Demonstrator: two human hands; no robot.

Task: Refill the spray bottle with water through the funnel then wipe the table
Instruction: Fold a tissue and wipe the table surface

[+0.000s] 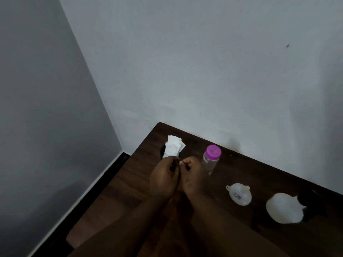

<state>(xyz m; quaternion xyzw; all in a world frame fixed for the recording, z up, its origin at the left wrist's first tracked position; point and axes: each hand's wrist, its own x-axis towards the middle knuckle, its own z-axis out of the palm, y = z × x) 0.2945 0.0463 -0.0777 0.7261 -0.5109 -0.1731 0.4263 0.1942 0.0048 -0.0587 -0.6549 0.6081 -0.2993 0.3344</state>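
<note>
A stack of white tissues (173,146) lies near the far left corner of the dark wooden table (259,175). My left hand (164,176) has its fingers curled at the near edge of the tissues and pinches it. My right hand (191,171) is pressed against the left one, fingers curled; what it holds is hidden. A clear water bottle (211,159) with a purple cap stands just right of my hands. Further right lies a translucent funnel (239,194). At the right edge of the table the white spray bottle (282,208) lies on its side, black head pointing right.
The table stands against a pale wall at the back. Its left edge drops to a floor strip with a black skirting line (104,184). A dark object (163,150) lies partly under the tissues.
</note>
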